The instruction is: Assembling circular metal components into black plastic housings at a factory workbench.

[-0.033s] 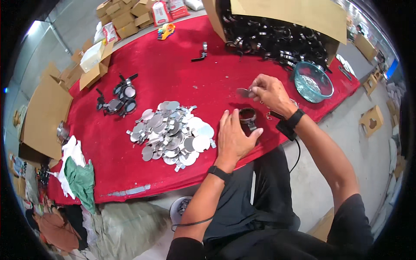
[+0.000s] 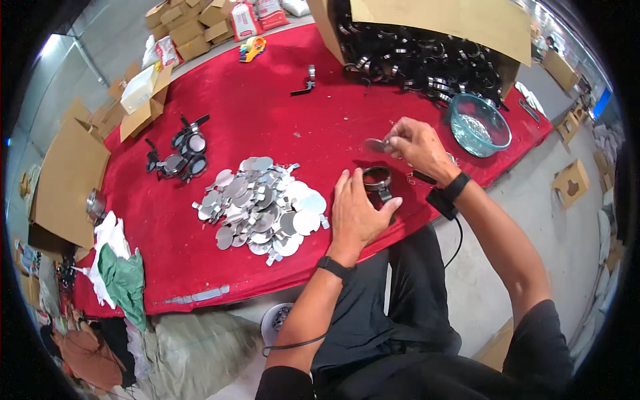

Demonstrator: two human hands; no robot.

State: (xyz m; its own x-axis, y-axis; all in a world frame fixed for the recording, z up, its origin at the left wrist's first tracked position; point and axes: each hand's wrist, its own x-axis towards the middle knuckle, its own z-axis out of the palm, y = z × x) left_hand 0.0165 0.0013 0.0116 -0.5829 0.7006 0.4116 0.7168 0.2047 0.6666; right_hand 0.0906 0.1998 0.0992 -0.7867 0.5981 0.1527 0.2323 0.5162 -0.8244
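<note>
My left hand (image 2: 360, 217) lies on the red cloth, its fingers and thumb curved around a black ring-shaped part with a short handle (image 2: 377, 176). The ring faces up, and the handle points toward me beside my thumb. Just beyond it, my right hand (image 2: 415, 145) pinches a thin round metal disc (image 2: 376, 145) between thumb and fingertips, held above the cloth and apart from the ring. Left of my left hand spreads a pile of silvery discs with small tabs (image 2: 257, 207). A few small wire pieces (image 2: 411, 179) lie near my right wrist.
Finished-looking black ringed parts (image 2: 181, 155) sit at the left, and a single one (image 2: 310, 81) lies farther back. A large carton (image 2: 427, 30) spills black parts at the back right. Beside it stands a glass bowl (image 2: 480, 127) of small shiny pieces. Green and white cloths (image 2: 123, 280) hang at the left edge.
The whole view has shifted very slightly. Both hands keep nearly the same pose, with the disc still in the right fingers and the ring part at the left hand.
</note>
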